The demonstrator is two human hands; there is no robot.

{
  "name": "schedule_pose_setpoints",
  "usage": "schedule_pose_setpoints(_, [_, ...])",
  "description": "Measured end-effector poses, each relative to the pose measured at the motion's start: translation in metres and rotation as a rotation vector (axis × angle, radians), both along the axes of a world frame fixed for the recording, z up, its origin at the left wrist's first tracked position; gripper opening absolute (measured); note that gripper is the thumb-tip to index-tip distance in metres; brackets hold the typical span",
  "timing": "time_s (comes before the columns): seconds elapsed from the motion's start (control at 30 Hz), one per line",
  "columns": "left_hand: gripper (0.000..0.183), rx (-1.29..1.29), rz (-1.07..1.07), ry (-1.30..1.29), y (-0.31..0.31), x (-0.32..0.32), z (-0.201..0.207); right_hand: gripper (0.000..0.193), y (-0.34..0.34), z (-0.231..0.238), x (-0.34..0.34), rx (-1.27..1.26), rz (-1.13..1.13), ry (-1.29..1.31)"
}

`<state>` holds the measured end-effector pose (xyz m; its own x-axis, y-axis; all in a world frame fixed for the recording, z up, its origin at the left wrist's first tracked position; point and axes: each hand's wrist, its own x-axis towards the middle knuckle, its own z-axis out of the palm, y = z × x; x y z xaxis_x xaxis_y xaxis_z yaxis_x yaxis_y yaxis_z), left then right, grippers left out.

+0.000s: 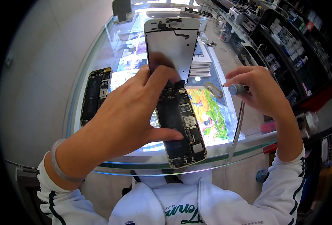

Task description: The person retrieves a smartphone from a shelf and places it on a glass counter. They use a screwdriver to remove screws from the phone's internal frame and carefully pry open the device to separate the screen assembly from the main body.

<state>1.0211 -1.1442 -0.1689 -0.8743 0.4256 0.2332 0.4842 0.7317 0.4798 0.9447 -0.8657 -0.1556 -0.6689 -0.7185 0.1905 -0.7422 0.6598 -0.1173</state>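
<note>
An opened phone body (192, 125), its battery and circuit board exposed, lies on the glass counter in front of me. Its white-backed screen panel (175, 45) stands upright at the far end. My left hand (126, 103) spans the two, thumb pressed on the battery and fingers curled at the panel's lower part; some fingertips are hidden. To the right, my right hand (261, 90) pinches a small screwdriver with a grey round cap (236, 89), held above the counter and apart from the phone. By its tip is a small yellowish translucent piece (214, 90).
Another opened phone body (93, 92) lies left of my forearm. Behind the phone sits a stack of white cards or thin boxes (200, 69). A colourful picture (213, 122) shows through the glass. A dark stand (121, 10) is at the back; crowded shelves (286, 41) line the right.
</note>
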Motion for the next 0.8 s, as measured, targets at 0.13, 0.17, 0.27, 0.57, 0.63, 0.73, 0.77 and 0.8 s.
schedule_pose_setpoints(0.13, [0.083, -0.009, -0.004, 0.012, 0.001, 0.0, -0.001, 0.021, 0.001, -0.001, -0.003, -0.043, -0.033, -0.048])
schedule_pose_setpoints(0.17, [0.083, -0.013, -0.002, 0.015, 0.001, 0.0, -0.001, 0.018, 0.0, 0.001, -0.004, -0.062, -0.049, -0.057])
schedule_pose_setpoints(0.27, [0.083, -0.019, 0.005, 0.009, 0.001, 0.0, -0.001, 0.013, -0.002, 0.004, -0.006, -0.096, -0.06, -0.072])
schedule_pose_setpoints(0.57, [0.083, -0.005, 0.001, -0.001, 0.001, 0.0, 0.0, 0.014, -0.003, 0.001, -0.021, -0.004, 0.065, -0.125])
schedule_pose_setpoints(0.63, [0.083, 0.003, 0.0, -0.007, 0.002, 0.0, 0.0, 0.015, -0.002, 0.0, -0.022, -0.019, 0.108, -0.118])
schedule_pose_setpoints(0.73, [0.082, 0.007, 0.006, -0.014, 0.002, 0.0, 0.0, 0.016, 0.0, 0.001, -0.023, 0.078, 0.136, -0.098])
schedule_pose_setpoints(0.77, [0.082, 0.006, 0.006, -0.016, 0.002, 0.001, 0.0, 0.017, 0.0, 0.001, -0.022, 0.099, 0.14, -0.078])
schedule_pose_setpoints(0.8, [0.082, 0.005, 0.006, -0.017, 0.002, 0.001, 0.0, 0.019, 0.0, 0.002, -0.021, 0.121, 0.143, -0.058])
